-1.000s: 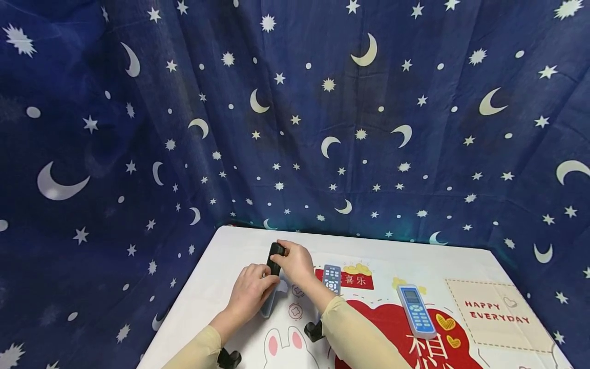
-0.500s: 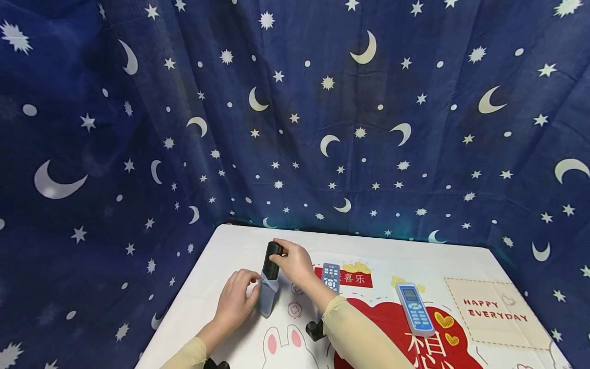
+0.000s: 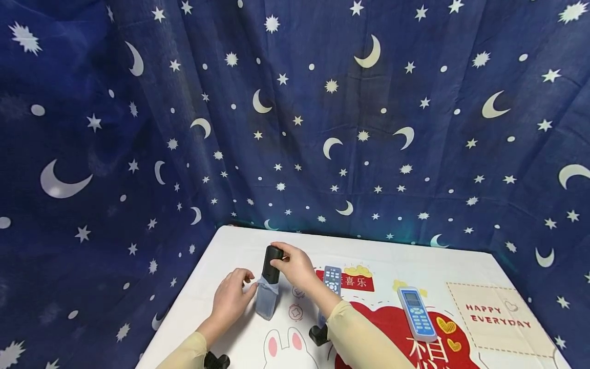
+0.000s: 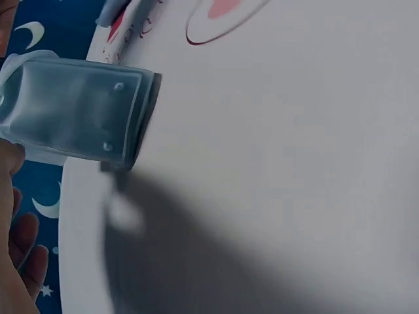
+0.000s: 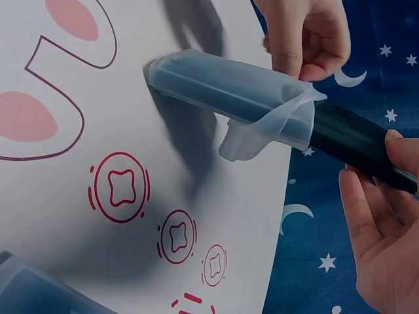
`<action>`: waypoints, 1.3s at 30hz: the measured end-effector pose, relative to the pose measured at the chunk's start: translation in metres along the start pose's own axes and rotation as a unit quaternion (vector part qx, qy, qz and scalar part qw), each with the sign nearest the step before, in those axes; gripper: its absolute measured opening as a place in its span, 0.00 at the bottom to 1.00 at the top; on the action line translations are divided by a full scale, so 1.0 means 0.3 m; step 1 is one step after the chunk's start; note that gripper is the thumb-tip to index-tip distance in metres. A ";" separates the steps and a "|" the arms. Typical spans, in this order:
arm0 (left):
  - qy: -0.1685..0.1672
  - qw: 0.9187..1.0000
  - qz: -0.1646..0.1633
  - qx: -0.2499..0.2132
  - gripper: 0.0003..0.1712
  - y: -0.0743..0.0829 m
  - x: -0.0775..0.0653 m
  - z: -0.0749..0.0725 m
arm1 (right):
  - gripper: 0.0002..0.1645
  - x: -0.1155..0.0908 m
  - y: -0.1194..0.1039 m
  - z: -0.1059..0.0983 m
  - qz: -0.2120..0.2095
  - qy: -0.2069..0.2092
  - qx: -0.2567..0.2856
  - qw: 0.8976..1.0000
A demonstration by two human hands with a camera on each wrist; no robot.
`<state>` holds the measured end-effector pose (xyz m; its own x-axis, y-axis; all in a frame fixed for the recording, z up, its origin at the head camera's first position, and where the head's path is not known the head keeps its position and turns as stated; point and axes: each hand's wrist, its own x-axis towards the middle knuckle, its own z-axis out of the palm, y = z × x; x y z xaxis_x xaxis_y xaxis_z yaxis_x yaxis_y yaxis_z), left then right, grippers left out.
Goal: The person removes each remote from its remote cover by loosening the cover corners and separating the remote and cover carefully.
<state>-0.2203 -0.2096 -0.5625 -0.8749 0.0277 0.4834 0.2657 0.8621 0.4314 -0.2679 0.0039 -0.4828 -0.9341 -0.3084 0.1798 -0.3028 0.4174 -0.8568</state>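
A black remote control (image 3: 271, 264) stands tilted, its lower part inside a translucent bluish silicone cover (image 3: 266, 302). The cover's closed end is down at the table, and its mouth is folded into a loose flap. My right hand (image 3: 295, 264) pinches the remote's bare upper end between thumb and fingers. At the left edge of the cover's mouth, my left hand (image 3: 230, 297) holds the rim with thumb and fingertip. In the right wrist view the remote (image 5: 350, 134) sticks out of the cover (image 5: 222, 88), with the left hand (image 5: 304, 36) at its edge.
A blue-covered remote (image 3: 332, 279) lies partly behind the right forearm. Farther right lies a white-and-blue remote (image 3: 417, 313). The printed white tablecloth (image 3: 239, 246) reaches a dark blue star-patterned curtain (image 3: 295, 128) at the back and left.
My left hand has moved from the remote's middle down to the left side of the cover's mouth, baring the cover. The right hand and remote have shifted slightly left and down.
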 end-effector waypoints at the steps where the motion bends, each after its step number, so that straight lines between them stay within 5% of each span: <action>1: -0.003 1.000 -0.016 -0.007 0.12 0.002 -0.002 -0.001 | 0.29 -0.001 -0.001 0.000 0.002 -0.002 0.002 1.000; 4: -0.010 0.998 -0.056 -0.034 0.08 0.012 -0.009 -0.001 | 0.29 -0.004 -0.002 0.000 0.004 -0.003 0.005 1.000; 8: -0.004 0.997 -0.053 -0.052 0.02 0.020 -0.015 0.009 | 0.30 -0.006 -0.005 0.001 0.000 0.001 0.006 1.000; 19: -0.003 0.996 0.092 0.011 0.14 0.001 -0.009 -0.008 | 0.29 -0.013 -0.002 0.012 -0.009 0.000 0.006 1.000; 23: 0.001 0.995 0.096 0.015 0.12 -0.006 -0.008 -0.010 | 0.29 -0.012 -0.007 0.018 -0.008 -0.004 0.008 1.000; 32: -0.005 0.999 0.048 0.009 0.09 -0.001 -0.006 0.003 | 0.29 -0.009 -0.013 0.029 -0.011 -0.008 0.025 1.000; 39: -0.020 0.989 0.132 0.065 0.10 -0.016 0.002 0.011 | 0.30 0.004 -0.002 0.005 0.005 -0.012 0.058 0.998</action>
<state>-0.2234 -0.2121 -0.5669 -0.7981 0.2771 0.5351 0.4345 0.8799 0.1922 -0.2687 0.0019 -0.4827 -0.9318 -0.3251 0.1615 -0.2690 0.3199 -0.9084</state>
